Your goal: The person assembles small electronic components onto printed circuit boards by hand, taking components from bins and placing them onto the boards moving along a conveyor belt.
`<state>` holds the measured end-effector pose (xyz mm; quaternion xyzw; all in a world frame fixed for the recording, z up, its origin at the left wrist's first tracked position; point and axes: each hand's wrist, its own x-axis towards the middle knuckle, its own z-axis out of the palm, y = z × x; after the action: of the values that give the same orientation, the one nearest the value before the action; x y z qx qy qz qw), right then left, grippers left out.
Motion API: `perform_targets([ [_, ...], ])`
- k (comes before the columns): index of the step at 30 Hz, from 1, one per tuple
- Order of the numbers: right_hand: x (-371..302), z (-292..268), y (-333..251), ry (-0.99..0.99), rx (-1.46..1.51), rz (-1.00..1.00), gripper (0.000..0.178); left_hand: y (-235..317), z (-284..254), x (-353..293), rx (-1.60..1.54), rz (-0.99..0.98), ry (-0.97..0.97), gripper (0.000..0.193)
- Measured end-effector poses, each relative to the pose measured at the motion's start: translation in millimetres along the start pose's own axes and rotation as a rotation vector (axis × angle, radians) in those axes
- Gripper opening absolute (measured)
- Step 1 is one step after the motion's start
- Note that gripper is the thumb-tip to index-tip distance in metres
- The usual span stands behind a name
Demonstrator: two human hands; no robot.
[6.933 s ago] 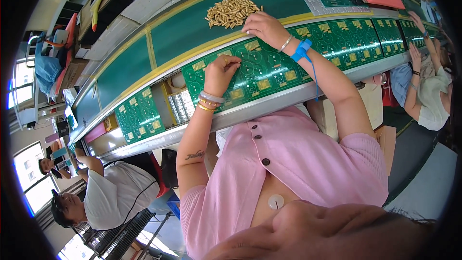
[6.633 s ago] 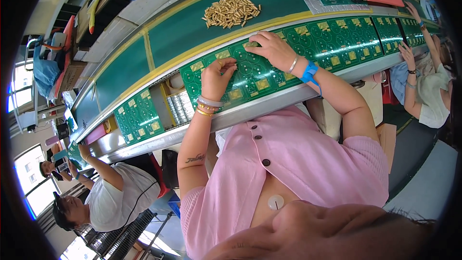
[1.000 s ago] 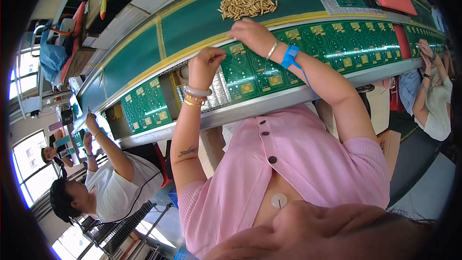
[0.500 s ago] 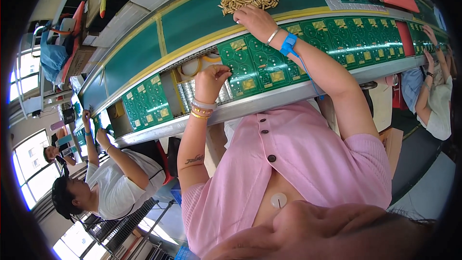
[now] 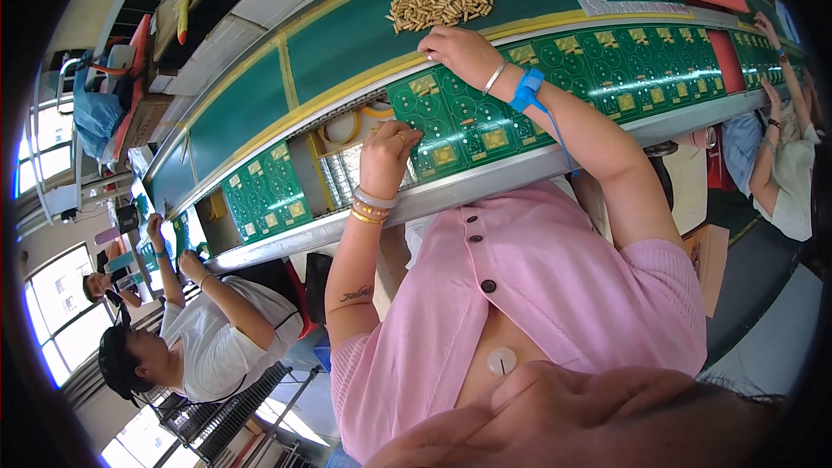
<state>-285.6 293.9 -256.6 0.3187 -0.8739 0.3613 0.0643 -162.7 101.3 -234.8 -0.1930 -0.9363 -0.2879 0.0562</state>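
Note:
My left hand [image 5: 388,160] is closed, its fingertips pinched together over the left edge of a green circuit board [image 5: 425,111]. Whatever those fingers hold, if anything, is too small to make out. Between the boards and a heap of small tan cylindrical parts [image 5: 440,2] hovers my right hand [image 5: 465,55], palm down with thumb and fingers drawn together. Its fingertips are just below the heap, apart from it, and their contents are hidden. A blue wrist strap [image 5: 527,89] with a cord circles my right wrist.
Green boards line the metal rail [image 5: 485,169] rightward, with another board [image 5: 267,192] farther left. A gap beside my left hand shows a yellow tape roll [image 5: 342,128] and silvery sheeting. A person [image 5: 217,329] works at left; another person's arms [image 5: 767,113] reach in at right.
My right hand has drawn back from the heap toward the boards. My left hand has turned slightly and its fingertips stay near the board's left edge. The view has shifted a little.

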Motion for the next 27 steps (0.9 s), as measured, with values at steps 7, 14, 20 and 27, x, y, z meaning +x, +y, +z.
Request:
perform_targets([
  [7, -26.8, 1.1, -59.9, -0.161, 0.067, -0.256, 0.008, -23.6, -37.1, -18.2, -0.021, -0.049, 0.142, 0.03],
  [14, -63.2, 54.6, -81.1, -0.275, -0.119, -0.502, 0.005, -149.7, -98.8, -93.4, 0.993, -0.968, -0.184, 0.073],
  [20, -84.9, 24.0, -57.6, -0.254, -0.119, -0.326, 0.008, -123.8, -90.8, -96.4, 0.694, -0.923, -0.204, 0.074],
  [27, -116.9, -52.5, -36.9, -0.348, -0.085, 0.049, 0.008, -26.7, -44.6, -39.6, 0.56, -0.279, -0.215, 0.064],
])
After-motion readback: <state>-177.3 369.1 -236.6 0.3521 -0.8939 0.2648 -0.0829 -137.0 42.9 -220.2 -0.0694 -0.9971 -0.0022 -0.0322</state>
